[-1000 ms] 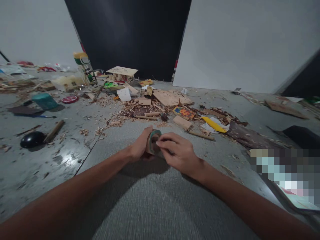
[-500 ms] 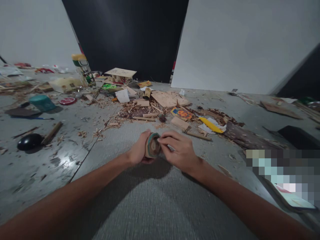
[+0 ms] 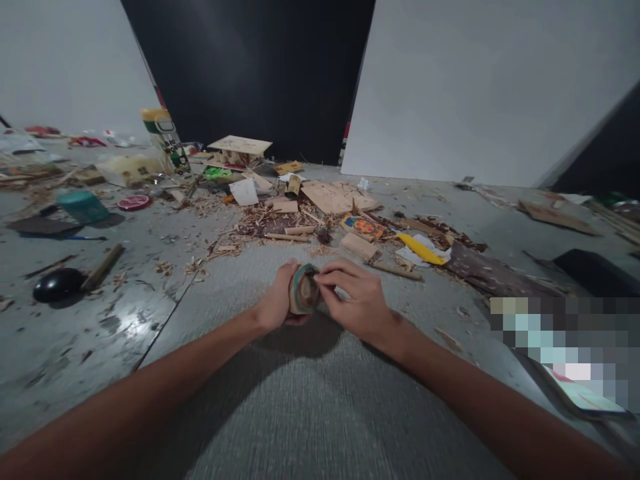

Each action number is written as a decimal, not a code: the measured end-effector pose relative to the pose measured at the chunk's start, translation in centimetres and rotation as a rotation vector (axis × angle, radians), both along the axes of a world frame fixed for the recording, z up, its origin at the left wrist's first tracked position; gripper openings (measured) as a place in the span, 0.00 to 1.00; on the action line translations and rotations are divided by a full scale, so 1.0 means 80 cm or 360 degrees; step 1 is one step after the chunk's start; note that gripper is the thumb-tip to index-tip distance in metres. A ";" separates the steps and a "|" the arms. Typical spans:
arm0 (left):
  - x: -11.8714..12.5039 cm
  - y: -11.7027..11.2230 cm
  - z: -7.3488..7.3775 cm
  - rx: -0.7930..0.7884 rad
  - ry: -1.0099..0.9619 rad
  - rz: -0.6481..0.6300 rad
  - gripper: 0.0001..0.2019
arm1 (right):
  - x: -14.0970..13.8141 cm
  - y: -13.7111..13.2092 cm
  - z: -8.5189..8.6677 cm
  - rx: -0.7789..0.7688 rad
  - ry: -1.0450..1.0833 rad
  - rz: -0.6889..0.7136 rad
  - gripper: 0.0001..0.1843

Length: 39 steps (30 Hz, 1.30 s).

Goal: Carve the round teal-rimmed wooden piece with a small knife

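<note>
My left hand (image 3: 274, 298) is wrapped round a small rounded tan object with a teal band (image 3: 303, 293), held tilted above the grey floor. Its brownish, hollow-looking face is turned to the right. The thumb and fingers of my right hand (image 3: 359, 293) are pinched together at the rim of that face. Whatever sits between those fingertips is too small or hidden to make out. Beyond both hands lie a pale wood block (image 3: 359, 246) and a thin stick (image 3: 395, 270).
Wood shavings and scraps cover the floor ahead, with a flat wooden board (image 3: 335, 197) among them. To the left are a black rounded object (image 3: 59, 285), a teal container (image 3: 83, 207) and a bottle (image 3: 167, 143). A phone-like lit device (image 3: 585, 393) lies at right.
The banded object is turned very slightly in my left hand, and my right fingertips stay at its rim. The whole view has shifted a little.
</note>
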State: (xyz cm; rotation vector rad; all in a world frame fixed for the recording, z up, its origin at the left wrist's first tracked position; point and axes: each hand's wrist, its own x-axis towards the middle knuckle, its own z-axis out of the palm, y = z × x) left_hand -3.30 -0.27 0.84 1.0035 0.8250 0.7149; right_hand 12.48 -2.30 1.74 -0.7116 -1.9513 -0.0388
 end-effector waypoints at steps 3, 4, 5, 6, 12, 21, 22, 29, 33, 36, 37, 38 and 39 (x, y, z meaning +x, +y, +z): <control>0.001 0.001 -0.001 0.0023 -0.0042 -0.0016 0.29 | -0.003 -0.001 0.002 -0.0025 0.0021 0.0043 0.09; 0.001 0.001 -0.001 0.0021 -0.0038 -0.0021 0.29 | -0.003 0.000 0.002 -0.0021 0.0021 0.0059 0.10; 0.001 0.002 -0.001 0.0015 -0.0025 -0.0019 0.29 | -0.003 0.000 0.002 -0.0014 0.0019 0.0061 0.10; 0.001 0.002 -0.001 0.0005 -0.0007 -0.0017 0.30 | -0.003 0.001 0.003 -0.0007 0.0018 0.0049 0.10; 0.001 0.002 0.002 -0.0068 -0.0017 0.0015 0.29 | -0.002 0.003 0.004 -0.0037 -0.0003 0.0048 0.10; 0.003 0.001 0.015 -0.0266 0.0110 0.0158 0.29 | -0.003 0.004 0.006 -0.0075 -0.0005 0.0027 0.10; 0.004 0.001 0.016 -0.0296 0.0122 0.0189 0.29 | -0.003 0.003 0.006 -0.0086 -0.0003 0.0029 0.10; 0.007 -0.004 0.032 -0.0418 0.0238 0.0338 0.28 | -0.003 0.004 0.006 -0.0126 0.0027 0.0019 0.10; 0.006 -0.002 0.025 -0.0319 0.0104 0.0258 0.27 | -0.004 0.007 0.006 -0.0118 0.0013 0.0038 0.10; 0.004 0.001 0.014 -0.0280 0.0066 0.0207 0.28 | -0.003 0.010 0.006 -0.0103 0.0018 -0.0011 0.11; 0.003 0.002 0.011 -0.0269 0.0044 0.0193 0.27 | -0.003 0.010 0.006 -0.0110 0.0016 -0.0008 0.11; 0.003 0.002 0.009 -0.0246 0.0015 0.0181 0.27 | -0.003 0.010 0.006 -0.0120 0.0012 0.0005 0.11; 0.003 0.003 0.007 -0.0219 -0.0012 0.0160 0.26 | -0.002 0.011 0.006 -0.0126 0.0006 0.0018 0.11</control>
